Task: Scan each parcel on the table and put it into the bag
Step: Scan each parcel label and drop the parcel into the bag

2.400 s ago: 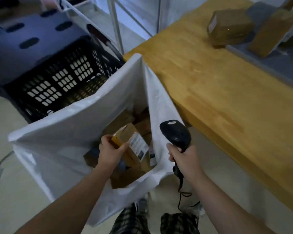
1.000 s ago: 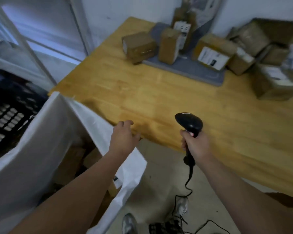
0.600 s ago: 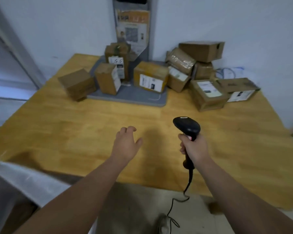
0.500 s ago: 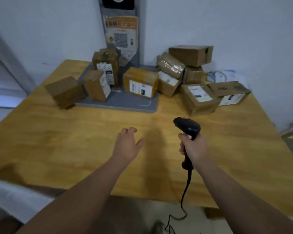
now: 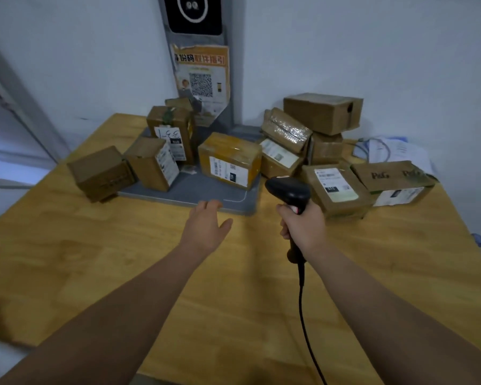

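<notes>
Several brown cardboard parcels crowd the far end of the wooden table [image 5: 95,273]. A yellow-taped parcel [image 5: 229,159] with a white label lies on a grey base plate [image 5: 189,190], just beyond my left hand [image 5: 206,229]. That hand is stretched out over the table, fingers apart and holding nothing. My right hand [image 5: 303,227] grips a black corded barcode scanner [image 5: 288,190], head up and facing the parcels. A labelled box [image 5: 335,190] sits right behind the scanner. The bag is out of view except for a white sliver at the lower left.
A grey post with a dark screen and an orange QR notice [image 5: 202,76] rises from the plate against the wall. More parcels stand left [image 5: 102,173] and stacked right [image 5: 322,112]. Papers and a cable [image 5: 392,151] lie far right. The scanner's cord hangs off the near edge.
My left hand let go of a parcel inside the white bag. My view then swung right and up to the table, and both hands moved forward toward the parcels.
</notes>
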`<act>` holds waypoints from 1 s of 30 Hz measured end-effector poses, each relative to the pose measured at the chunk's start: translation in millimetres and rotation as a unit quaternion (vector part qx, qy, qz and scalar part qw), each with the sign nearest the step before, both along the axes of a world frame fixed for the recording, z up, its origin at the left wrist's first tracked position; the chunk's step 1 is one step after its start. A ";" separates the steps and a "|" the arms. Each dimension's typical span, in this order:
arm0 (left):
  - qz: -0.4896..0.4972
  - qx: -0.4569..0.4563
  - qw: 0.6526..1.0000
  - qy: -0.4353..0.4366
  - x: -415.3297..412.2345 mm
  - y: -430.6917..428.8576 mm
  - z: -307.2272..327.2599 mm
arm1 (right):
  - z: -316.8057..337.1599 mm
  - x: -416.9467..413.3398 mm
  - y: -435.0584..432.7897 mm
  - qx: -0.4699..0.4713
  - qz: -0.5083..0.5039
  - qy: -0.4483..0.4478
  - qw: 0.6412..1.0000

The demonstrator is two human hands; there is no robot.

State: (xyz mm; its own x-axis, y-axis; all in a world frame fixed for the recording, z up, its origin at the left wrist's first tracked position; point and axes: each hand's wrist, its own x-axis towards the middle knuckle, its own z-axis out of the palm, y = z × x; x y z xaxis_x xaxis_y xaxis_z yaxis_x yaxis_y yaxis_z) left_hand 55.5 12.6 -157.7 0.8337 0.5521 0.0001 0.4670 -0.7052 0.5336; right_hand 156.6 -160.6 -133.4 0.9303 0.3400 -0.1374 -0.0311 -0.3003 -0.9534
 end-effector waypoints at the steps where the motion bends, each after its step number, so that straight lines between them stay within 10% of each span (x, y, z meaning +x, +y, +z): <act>1: 0.005 0.004 1.000 0.002 -0.6 12.3 1.4 | 1.6 -0.3 14.0 0.002 0.013 0.001 1.000; 30: -0.015 0.103 0.945 0.310 5.8 423.1 -21.7 | -14.5 -18.3 409.4 -0.108 0.113 -0.033 0.987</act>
